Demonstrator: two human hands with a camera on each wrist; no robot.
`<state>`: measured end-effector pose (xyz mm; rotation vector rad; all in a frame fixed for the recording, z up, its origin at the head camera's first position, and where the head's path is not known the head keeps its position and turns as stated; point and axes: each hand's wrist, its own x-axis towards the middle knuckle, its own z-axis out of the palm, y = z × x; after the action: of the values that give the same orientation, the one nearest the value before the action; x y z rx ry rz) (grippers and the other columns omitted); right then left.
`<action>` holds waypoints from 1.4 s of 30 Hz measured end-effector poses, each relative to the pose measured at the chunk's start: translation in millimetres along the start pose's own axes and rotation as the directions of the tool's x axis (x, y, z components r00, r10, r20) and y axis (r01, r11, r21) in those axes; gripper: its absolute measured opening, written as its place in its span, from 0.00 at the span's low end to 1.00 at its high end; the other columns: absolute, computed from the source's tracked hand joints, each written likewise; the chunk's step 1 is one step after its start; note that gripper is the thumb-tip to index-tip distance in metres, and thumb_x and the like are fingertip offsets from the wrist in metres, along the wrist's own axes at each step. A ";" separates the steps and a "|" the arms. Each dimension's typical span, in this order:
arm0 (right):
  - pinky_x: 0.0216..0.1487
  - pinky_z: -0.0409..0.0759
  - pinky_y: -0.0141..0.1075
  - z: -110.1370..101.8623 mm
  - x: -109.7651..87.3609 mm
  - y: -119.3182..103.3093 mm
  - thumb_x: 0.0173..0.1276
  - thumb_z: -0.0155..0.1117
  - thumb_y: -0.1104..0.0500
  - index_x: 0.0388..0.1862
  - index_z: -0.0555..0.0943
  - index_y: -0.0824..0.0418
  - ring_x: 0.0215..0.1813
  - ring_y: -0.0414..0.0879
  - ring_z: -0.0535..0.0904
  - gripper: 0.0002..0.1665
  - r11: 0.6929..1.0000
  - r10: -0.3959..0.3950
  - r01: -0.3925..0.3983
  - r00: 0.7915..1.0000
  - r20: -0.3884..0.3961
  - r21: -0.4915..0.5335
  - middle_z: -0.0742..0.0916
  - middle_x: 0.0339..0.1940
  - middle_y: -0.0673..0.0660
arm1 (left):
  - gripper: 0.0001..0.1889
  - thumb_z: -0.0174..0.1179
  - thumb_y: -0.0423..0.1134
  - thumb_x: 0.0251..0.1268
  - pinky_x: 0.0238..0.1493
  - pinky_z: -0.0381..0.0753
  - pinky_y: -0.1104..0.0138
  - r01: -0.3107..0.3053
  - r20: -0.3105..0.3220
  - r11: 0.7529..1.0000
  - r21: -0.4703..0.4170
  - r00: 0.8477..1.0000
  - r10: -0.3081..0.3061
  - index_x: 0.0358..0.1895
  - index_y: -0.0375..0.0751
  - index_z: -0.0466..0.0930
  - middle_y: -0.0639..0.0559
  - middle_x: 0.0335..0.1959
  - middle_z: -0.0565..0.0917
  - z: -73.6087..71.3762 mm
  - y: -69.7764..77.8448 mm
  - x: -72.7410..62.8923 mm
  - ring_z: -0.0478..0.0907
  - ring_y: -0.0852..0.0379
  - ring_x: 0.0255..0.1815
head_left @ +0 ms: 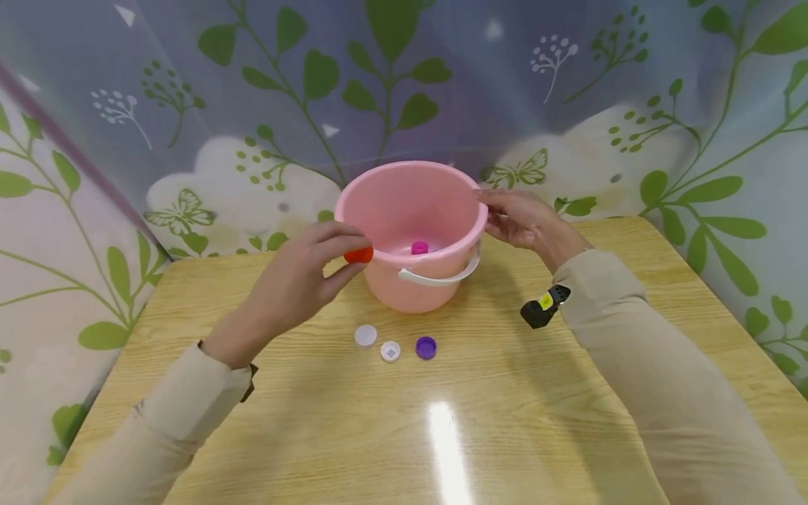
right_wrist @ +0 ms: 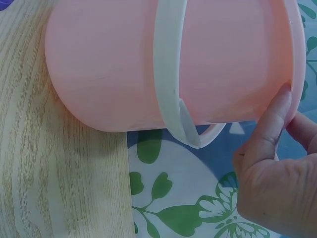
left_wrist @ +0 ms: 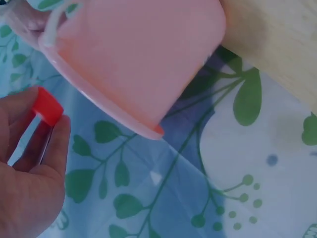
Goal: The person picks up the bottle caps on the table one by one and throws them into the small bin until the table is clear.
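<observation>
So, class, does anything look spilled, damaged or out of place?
Nothing looks spilled or damaged. The pink plastic bucket stands on the wooden table, and the left hand pinches a round red cap. The only slight oddity is a round white cap beside the round purple cap: a greyish square shows at its middle.

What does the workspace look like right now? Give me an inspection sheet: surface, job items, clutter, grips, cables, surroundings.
Surface: wooden table, with a bright glare streak on its near part.
Job items: red cap, beside the pink bucket; magenta piece inside the bucket; plain white cap, marked white cap and purple cap on the table in front of it.
Clutter: nothing seen.
Left grip: pinches the red cap.
Right grip: holds the bucket's rim.
Cables: nothing seen.
Surroundings: leaf-patterned sheeting behind and at the sides; black device with a yellow label at the right wrist.
</observation>
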<state>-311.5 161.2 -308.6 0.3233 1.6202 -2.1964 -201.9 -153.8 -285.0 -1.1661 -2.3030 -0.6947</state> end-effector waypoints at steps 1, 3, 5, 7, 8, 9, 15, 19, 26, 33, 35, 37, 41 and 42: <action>0.30 0.82 0.27 -0.1 0.0 0.0 0.69 0.62 0.57 0.48 0.77 0.61 0.27 0.39 0.77 0.13 1.000 -0.002 0.002 1.000 0.000 0.003 0.77 0.34 0.53 | 0.15 0.71 0.27 0.51 0.50 0.78 0.61 0.007 -0.006 1.000 0.008 1.000 -0.007 0.45 0.33 0.83 0.45 0.44 0.82 1.1 -4.1 5.4 0.77 0.51 0.46; 0.30 0.82 0.27 -0.6 -0.1 0.1 0.69 0.62 0.57 0.48 0.77 0.62 0.27 0.39 0.77 0.13 1.000 -0.003 0.003 1.000 -0.002 0.008 0.77 0.34 0.53 | 0.14 0.69 0.26 0.53 0.50 0.78 0.60 0.029 0.002 0.999 0.017 1.000 -0.029 0.45 0.33 0.83 0.45 0.43 0.82 4.7 -13.4 16.3 0.77 0.50 0.46; 0.30 0.82 0.28 -0.8 -0.4 0.3 0.69 0.62 0.57 0.47 0.78 0.62 0.26 0.40 0.77 0.12 1.000 0.000 0.000 1.000 -0.008 0.020 0.77 0.33 0.54 | 0.13 0.68 0.27 0.55 0.50 0.77 0.59 0.066 0.019 0.997 0.035 0.998 -0.066 0.45 0.33 0.83 0.44 0.44 0.82 9.4 -23.2 25.8 0.76 0.49 0.46; 0.31 0.82 0.27 -1.0 -0.5 0.5 0.69 0.62 0.57 0.47 0.78 0.62 0.27 0.40 0.77 0.12 1.000 0.001 -0.001 1.000 -0.002 0.025 0.77 0.33 0.54 | 0.12 0.67 0.28 0.57 0.51 0.77 0.58 0.110 0.042 0.993 0.051 0.993 -0.112 0.46 0.34 0.83 0.44 0.44 0.81 14.5 -32.6 34.1 0.76 0.48 0.46; 0.31 0.82 0.27 -1.0 -0.5 0.5 0.69 0.62 0.57 0.47 0.78 0.62 0.27 0.40 0.77 0.12 1.000 0.000 0.000 1.000 0.001 0.026 0.77 0.33 0.54 | 0.12 0.66 0.29 0.58 0.51 0.77 0.58 0.136 0.060 0.989 0.053 0.988 -0.139 0.47 0.33 0.83 0.43 0.45 0.81 16.7 -36.6 37.8 0.76 0.48 0.47; 0.31 0.82 0.27 -1.0 -0.3 0.6 0.69 0.62 0.58 0.47 0.78 0.62 0.28 0.40 0.77 0.12 1.000 -0.001 0.001 1.000 0.001 0.029 0.77 0.33 0.54 | 0.12 0.65 0.29 0.59 0.52 0.77 0.57 0.159 0.075 0.986 0.058 0.984 -0.163 0.47 0.33 0.82 0.43 0.45 0.80 18.7 -40.0 41.2 0.76 0.47 0.47; 0.30 0.82 0.27 0.2 0.1 0.9 0.69 0.62 0.58 0.50 0.77 0.62 0.27 0.40 0.76 0.14 1.000 0.000 0.000 1.000 0.000 0.029 0.77 0.34 0.54 | 0.14 0.63 0.33 0.62 0.54 0.75 0.57 0.261 0.147 0.962 0.084 0.951 -0.271 0.51 0.34 0.81 0.42 0.48 0.79 29.3 -53.3 58.0 0.75 0.47 0.49; 0.31 0.82 0.27 0.5 0.0 0.9 0.69 0.61 0.57 0.49 0.77 0.62 0.28 0.39 0.76 0.13 1.000 0.004 -0.005 1.000 0.011 0.024 0.77 0.35 0.54 | 0.14 0.62 0.33 0.63 0.55 0.74 0.57 0.287 0.172 0.954 0.085 0.939 -0.298 0.51 0.34 0.81 0.41 0.48 0.79 37.9 -58.0 66.0 0.75 0.46 0.50; 0.31 0.82 0.27 0.2 0.4 0.2 0.69 0.61 0.58 0.48 0.78 0.61 0.27 0.39 0.76 0.11 0.999 -0.004 0.003 1.000 0.008 0.032 0.77 0.35 0.54 | 0.13 0.62 0.32 0.62 0.53 0.74 0.57 0.358 0.220 0.931 0.064 0.905 -0.363 0.50 0.35 0.82 0.42 0.46 0.81 49.2 -66.2 71.5 0.75 0.47 0.48; 0.31 0.82 0.28 -1.4 2.1 0.0 0.68 0.63 0.56 0.52 0.77 0.61 0.27 0.39 0.77 0.16 1.000 -0.002 0.002 1.000 -0.001 0.030 0.78 0.35 0.53 | 0.13 0.61 0.32 0.63 0.54 0.74 0.57 0.373 0.253 0.926 0.057 0.892 -0.375 0.50 0.35 0.82 0.42 0.47 0.80 50.3 -66.1 72.3 0.74 0.47 0.49; 0.31 0.82 0.28 -0.5 1.7 0.2 0.68 0.63 0.57 0.51 0.77 0.61 0.27 0.39 0.77 0.16 1.000 -0.001 0.001 1.000 0.001 0.029 0.78 0.33 0.53 | 0.13 0.61 0.31 0.63 0.54 0.74 0.57 0.376 0.257 0.925 0.060 0.889 -0.378 0.50 0.36 0.82 0.43 0.47 0.80 49.7 -65.7 72.0 0.74 0.47 0.50; 0.31 0.82 0.27 0.1 1.7 0.6 0.68 0.63 0.57 0.52 0.77 0.61 0.27 0.39 0.77 0.16 1.000 -0.003 0.003 1.000 0.005 0.027 0.78 0.32 0.53 | 0.13 0.61 0.31 0.62 0.55 0.73 0.57 0.383 0.262 0.922 0.054 0.886 -0.383 0.50 0.36 0.82 0.43 0.48 0.80 48.7 -65.0 71.6 0.74 0.47 0.50; 0.30 0.82 0.27 0.4 1.7 1.3 0.68 0.63 0.57 0.53 0.77 0.61 0.27 0.39 0.77 0.16 1.000 0.000 0.000 1.000 0.009 0.030 0.78 0.32 0.53 | 0.14 0.60 0.31 0.63 0.56 0.73 0.56 0.409 0.273 0.912 0.037 0.874 -0.403 0.53 0.36 0.80 0.43 0.52 0.80 47.9 -63.6 70.2 0.75 0.45 0.52; 0.30 0.82 0.28 0.7 1.8 1.3 0.68 0.63 0.57 0.53 0.77 0.62 0.27 0.39 0.78 0.17 0.999 0.001 -0.001 1.000 0.005 0.032 0.78 0.33 0.53 | 0.15 0.60 0.31 0.64 0.56 0.73 0.56 0.409 0.268 0.912 0.036 0.875 -0.403 0.53 0.36 0.80 0.44 0.52 0.79 48.0 -63.3 69.6 0.75 0.44 0.52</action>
<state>-312.5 159.9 -310.3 0.3279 1.5836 -2.2225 -299.7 -115.1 -294.0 -0.8275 -2.8244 -0.7446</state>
